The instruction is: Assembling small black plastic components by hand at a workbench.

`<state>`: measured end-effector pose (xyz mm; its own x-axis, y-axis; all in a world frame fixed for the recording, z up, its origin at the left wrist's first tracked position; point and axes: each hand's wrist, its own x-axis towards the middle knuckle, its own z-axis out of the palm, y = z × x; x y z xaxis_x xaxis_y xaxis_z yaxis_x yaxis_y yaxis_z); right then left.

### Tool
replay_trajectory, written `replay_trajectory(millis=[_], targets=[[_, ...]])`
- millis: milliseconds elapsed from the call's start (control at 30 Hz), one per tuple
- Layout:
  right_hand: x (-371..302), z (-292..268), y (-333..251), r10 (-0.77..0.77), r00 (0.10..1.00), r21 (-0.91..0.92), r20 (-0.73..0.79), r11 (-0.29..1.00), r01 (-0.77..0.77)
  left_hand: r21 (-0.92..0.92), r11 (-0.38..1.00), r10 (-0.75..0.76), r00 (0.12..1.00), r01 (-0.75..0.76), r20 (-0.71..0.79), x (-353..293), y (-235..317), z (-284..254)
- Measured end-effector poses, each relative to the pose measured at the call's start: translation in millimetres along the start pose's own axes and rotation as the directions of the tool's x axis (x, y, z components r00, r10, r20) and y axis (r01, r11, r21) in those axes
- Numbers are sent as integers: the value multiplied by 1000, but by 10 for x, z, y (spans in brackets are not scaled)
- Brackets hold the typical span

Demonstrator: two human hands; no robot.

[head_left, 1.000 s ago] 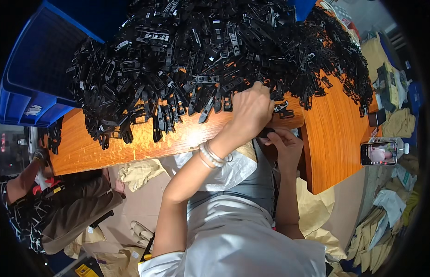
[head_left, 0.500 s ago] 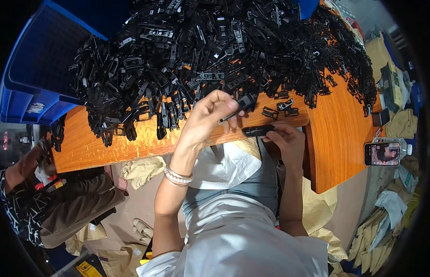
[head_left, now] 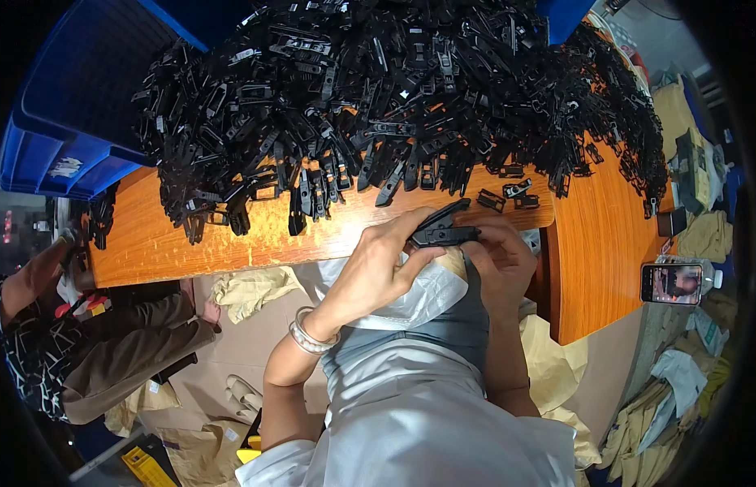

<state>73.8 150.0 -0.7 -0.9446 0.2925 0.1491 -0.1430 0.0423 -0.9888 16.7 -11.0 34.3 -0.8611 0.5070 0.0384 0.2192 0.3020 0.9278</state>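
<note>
Just past the table's near edge, my left hand (head_left: 384, 264) grips a black plastic clip-like part (head_left: 445, 236) between thumb and fingers. The part is long and narrow, and a second black piece slants up from it so that the two form a narrow V. Whether they are joined I cannot tell. My right hand (head_left: 505, 258) pinches the right end of the same part; some of its fingers are hidden. Beyond my hands, a great heap of similar black plastic parts (head_left: 313, 105) covers the far side of the wooden table (head_left: 256, 247).
A few loose black frames (head_left: 512, 193) lie near my right hand. Blue crates (head_left: 77, 154) stand at the left, beside a seated person (head_left: 126, 365). A phone (head_left: 674, 282) showing a lit screen is at the right. Paper bags (head_left: 557, 365) lie below the table.
My left hand has come down and my right hand has shifted slightly. The two black pieces, held apart before, are now together between both hands. The view has shifted slightly.
</note>
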Motion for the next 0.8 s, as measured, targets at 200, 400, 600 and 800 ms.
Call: replay_trajectory(millis=[200, 400, 600, 800], targets=[[83, 62, 6, 49, 988, 92, 145, 994, -63, 91, 971, 220, 975, -220, 17, -90, -125, -95], [54, 37, 32, -7, 990, 22, 142, 1000, 4, 43, 995, 87, 994, -90, 64, -167, -132, -125], [72, 111, 6, 177, 930, 211, 321, 944, -252, -62, 978, 201, 979, -199, 33, -307, -374, -253], [10, 168, 138, 155, 875, 22, 459, 982, -186, 730, 597, 96, 874, 332, -476, -278, -554, -902]])
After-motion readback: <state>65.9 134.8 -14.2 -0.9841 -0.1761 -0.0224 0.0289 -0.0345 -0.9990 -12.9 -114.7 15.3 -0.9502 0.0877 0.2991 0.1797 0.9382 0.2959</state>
